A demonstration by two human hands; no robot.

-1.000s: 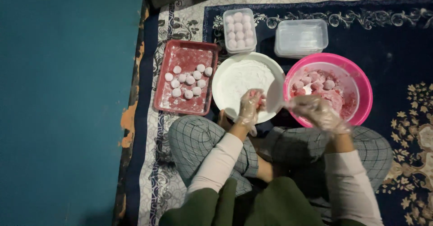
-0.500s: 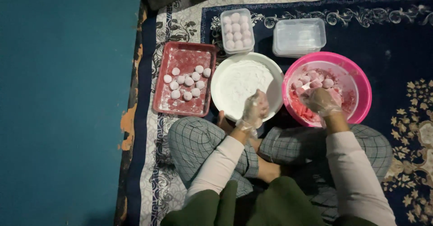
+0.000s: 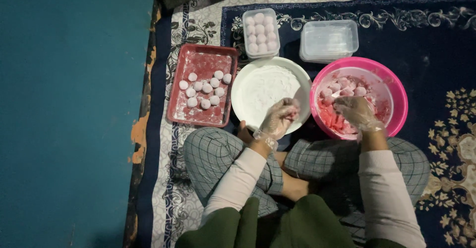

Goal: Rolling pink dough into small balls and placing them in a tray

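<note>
Sitting cross-legged at the bottom of the frame, the person wears clear gloves on both hands. Left hand (image 3: 278, 119), at centre, is curled shut around a pink dough piece (image 3: 292, 113) over the near rim of the white floured bowl (image 3: 248, 87). Right hand (image 3: 356, 112), right of centre, reaches into the pink basin (image 3: 399, 97); whether its fingers grip anything cannot be told. Left of the bowl lies a red tray (image 3: 202, 114) with floured balls. Farther up stand a clear tub of balls (image 3: 261, 32) and a stack of clear containers (image 3: 329, 41), all on a patterned rug (image 3: 436, 40).
</note>
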